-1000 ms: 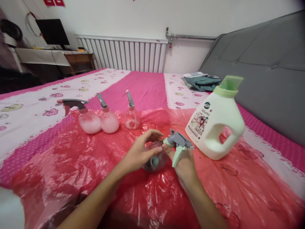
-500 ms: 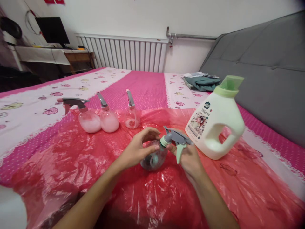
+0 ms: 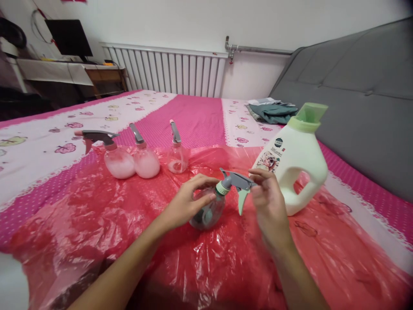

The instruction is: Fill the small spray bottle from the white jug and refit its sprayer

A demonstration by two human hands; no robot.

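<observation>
Spray bottle [image 3: 209, 217] sits between the two hands, on the red plastic sheet [image 3: 193, 267], with the left hand [image 3: 187, 200] grasping its round body from the left and the right hand [image 3: 271, 206] at its nozzle end. It is clear and tilted, its neck leaning to the right; a dark, greenish coiled shape shows through the wall. A pale green collar [image 3: 222, 188] joins the body to a gray spray head [image 3: 235, 178], and a pale green trigger [image 3: 241, 202] hangs below that.

On the left, the thumb lies across the near side of the bottle while the other fingers arch over its top. The right is loosely open and slightly blurred, fingers bent and apart beside the nozzle; whether they touch it cannot be told. Both forearms reach in from the lower edge.

Just beyond the right hand stands a white jug [image 3: 306, 159] with a green cap. Farther off to the left are three pink-collared bottles: one [image 3: 119, 165] and another [image 3: 146, 165] holding whitish contents side by side, and a clearer one [image 3: 177, 161] apart from them. The sheet covers part of a pink patterned bed [image 3: 200, 116], where folded clothes [image 3: 274, 113] lie near the gray headboard [image 3: 355, 73].
</observation>
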